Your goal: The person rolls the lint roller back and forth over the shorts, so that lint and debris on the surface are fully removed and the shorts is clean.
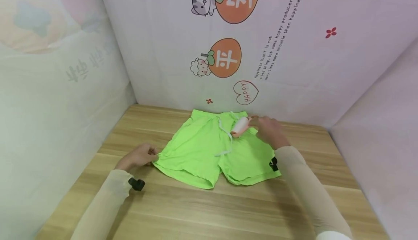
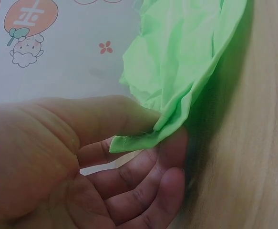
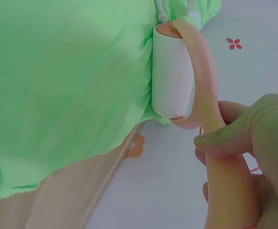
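Bright green shorts (image 1: 196, 142) lie spread on the wooden table, waistband toward the back wall, a white drawstring (image 1: 231, 144) trailing down the front. My left hand (image 1: 140, 156) pinches the hem corner of the left leg; in the left wrist view the thumb (image 2: 124, 117) lies on top of the cloth and the fingers curl beneath. My right hand (image 1: 270, 130) grips the orange-pink handle (image 3: 229, 186) of a lint roller (image 1: 241, 125). Its white cylinder (image 3: 172, 71) rests against the shorts near the waistband, right of the drawstring.
The wooden tabletop (image 1: 209, 214) extends in front of the shorts. A white printed cloth wall (image 1: 163, 51) stands behind it, with further pale walls on the left (image 1: 49, 124) and right (image 1: 382, 131). A black clip (image 1: 137, 184) sits at the left cuff.
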Tool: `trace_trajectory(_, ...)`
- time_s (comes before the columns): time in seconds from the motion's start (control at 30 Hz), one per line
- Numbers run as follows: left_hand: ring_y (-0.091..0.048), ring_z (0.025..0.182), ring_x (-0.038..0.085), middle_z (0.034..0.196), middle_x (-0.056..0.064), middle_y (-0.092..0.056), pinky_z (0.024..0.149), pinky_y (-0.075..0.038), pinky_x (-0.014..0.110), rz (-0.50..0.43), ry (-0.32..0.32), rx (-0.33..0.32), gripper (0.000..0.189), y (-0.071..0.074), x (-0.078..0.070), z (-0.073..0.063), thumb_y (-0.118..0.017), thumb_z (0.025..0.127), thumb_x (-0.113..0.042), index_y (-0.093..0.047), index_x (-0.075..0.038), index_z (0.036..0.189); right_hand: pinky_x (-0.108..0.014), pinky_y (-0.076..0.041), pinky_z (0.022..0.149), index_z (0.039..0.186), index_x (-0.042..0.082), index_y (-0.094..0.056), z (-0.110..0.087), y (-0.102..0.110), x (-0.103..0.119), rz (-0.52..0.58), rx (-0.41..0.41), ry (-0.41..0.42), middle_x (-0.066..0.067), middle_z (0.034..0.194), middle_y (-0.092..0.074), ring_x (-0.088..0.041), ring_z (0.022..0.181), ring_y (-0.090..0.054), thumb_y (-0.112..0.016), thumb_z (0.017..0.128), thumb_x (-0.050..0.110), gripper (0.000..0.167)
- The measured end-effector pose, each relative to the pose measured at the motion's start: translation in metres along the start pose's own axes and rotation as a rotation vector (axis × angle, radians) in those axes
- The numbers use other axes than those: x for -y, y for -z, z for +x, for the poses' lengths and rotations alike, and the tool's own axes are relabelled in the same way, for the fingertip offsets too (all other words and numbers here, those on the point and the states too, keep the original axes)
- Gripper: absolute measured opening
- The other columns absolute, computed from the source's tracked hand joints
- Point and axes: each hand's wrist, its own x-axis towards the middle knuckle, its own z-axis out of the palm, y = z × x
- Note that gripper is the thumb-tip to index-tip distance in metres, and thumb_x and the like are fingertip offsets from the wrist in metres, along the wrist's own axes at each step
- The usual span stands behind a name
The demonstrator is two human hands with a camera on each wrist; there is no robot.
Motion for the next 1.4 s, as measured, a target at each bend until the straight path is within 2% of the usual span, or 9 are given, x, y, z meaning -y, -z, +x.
trace_trajectory(0.2, -0.061, 0.083, 0.02, 0.103, 0.014, -0.066, 0.072, -0.055, 0.032, -0.005, -0.013, 0.002, 0.013, 0.001, 0.001, -0.002, -0.063, 0.102, -0.008, -0.069, 0.003, 0.107, -0.056, -0.061, 0.086, 0.125, 0.011, -0.076, 0.014, 0.0, 0.01, -0.026, 0.037, -0.021, -0.011, 0.127, -0.077, -0.039, 0.111, -0.074, -0.069, 0.078, -0.014, 0.054)
trace_trajectory(0.4, -0.064, 0.09, 0.021, 0.109, 0.015, -0.067, 0.076, -0.058, 0.033, -0.017, 0.007, 0.004, 0.016, 0.005, 0.002, -0.006, -0.062, 0.102, -0.009, -0.068, 0.003, 0.109, -0.038, -0.056, 0.057, 0.123, 0.008, -0.078, 0.006, -0.007, 0.0, -0.033, 0.025, -0.039, -0.016, 0.133, -0.073, -0.037, 0.093, -0.074, -0.067, 0.075, -0.018, 0.055)
trace_trajectory(0.67, -0.065, 0.092, 0.021, 0.108, 0.015, -0.068, 0.08, -0.06, 0.034, -0.018, -0.009, 0.013, 0.014, 0.009, 0.007, -0.008, -0.062, 0.102, -0.008, -0.069, 0.003, 0.106, -0.026, -0.041, 0.047, 0.122, 0.003, -0.077, -0.024, 0.005, -0.015, 0.069, 0.054, -0.1, -0.021, 0.128, -0.074, -0.029, 0.073, -0.068, -0.066, 0.08, -0.02, 0.05)
trace_trajectory(0.83, -0.065, 0.094, 0.022, 0.111, 0.016, -0.067, 0.081, -0.06, 0.035, -0.03, -0.016, 0.019, 0.013, 0.014, 0.015, -0.014, -0.062, 0.103, -0.01, -0.067, 0.002, 0.106, -0.033, -0.035, 0.047, 0.124, 0.006, -0.077, -0.038, 0.02, -0.026, 0.051, 0.135, -0.153, -0.022, 0.134, -0.071, -0.04, 0.092, -0.071, -0.053, 0.076, -0.022, 0.06)
trace_trajectory(0.9, -0.065, 0.096, 0.022, 0.113, 0.016, -0.066, 0.082, -0.06, 0.035, -0.035, -0.008, 0.018, 0.015, 0.015, 0.02, -0.018, -0.062, 0.103, -0.01, -0.067, 0.003, 0.108, -0.038, -0.039, 0.051, 0.121, 0.008, -0.079, -0.043, 0.022, -0.03, 0.026, 0.136, -0.14, -0.021, 0.131, -0.073, -0.048, 0.118, -0.067, -0.053, 0.073, -0.023, 0.063)
trace_trajectory(0.97, -0.065, 0.097, 0.022, 0.114, 0.017, -0.067, 0.082, -0.06, 0.036, -0.04, -0.003, 0.009, 0.015, 0.017, 0.022, -0.02, -0.062, 0.103, -0.01, -0.066, 0.004, 0.109, -0.044, -0.043, 0.055, 0.12, 0.01, -0.08, -0.047, 0.026, -0.034, 0.017, 0.138, -0.128, -0.02, 0.131, -0.073, -0.051, 0.122, -0.066, -0.055, 0.072, -0.023, 0.064)
trace_trajectory(1.1, -0.065, 0.096, 0.022, 0.115, 0.018, -0.067, 0.081, -0.06, 0.036, -0.032, -0.009, 0.002, 0.016, 0.019, 0.023, -0.022, -0.062, 0.102, -0.009, -0.067, 0.005, 0.109, -0.046, -0.053, 0.068, 0.123, 0.011, -0.079, -0.049, 0.025, -0.038, 0.019, 0.123, -0.072, -0.014, 0.127, -0.076, -0.048, 0.121, -0.068, -0.056, 0.073, -0.024, 0.065)
trace_trajectory(1.27, -0.065, 0.091, 0.021, 0.108, 0.015, -0.069, 0.079, -0.059, 0.034, -0.012, -0.016, 0.009, 0.015, 0.018, 0.018, -0.018, -0.063, 0.101, -0.011, -0.069, 0.003, 0.105, -0.033, -0.045, 0.058, 0.124, 0.012, -0.079, -0.038, 0.023, -0.041, -0.014, 0.13, -0.04, -0.015, 0.128, -0.076, -0.035, 0.1, -0.072, -0.059, 0.075, -0.025, 0.065)
trace_trajectory(1.4, -0.067, 0.09, 0.022, 0.109, 0.016, -0.07, 0.079, -0.06, 0.035, -0.013, -0.015, 0.018, 0.017, 0.016, 0.012, -0.013, -0.063, 0.1, -0.011, -0.069, 0.004, 0.106, -0.035, -0.053, 0.061, 0.121, 0.014, -0.08, -0.022, 0.024, -0.039, -0.035, 0.133, 0.022, -0.012, 0.125, -0.078, -0.032, 0.094, -0.073, -0.06, 0.076, -0.026, 0.064)
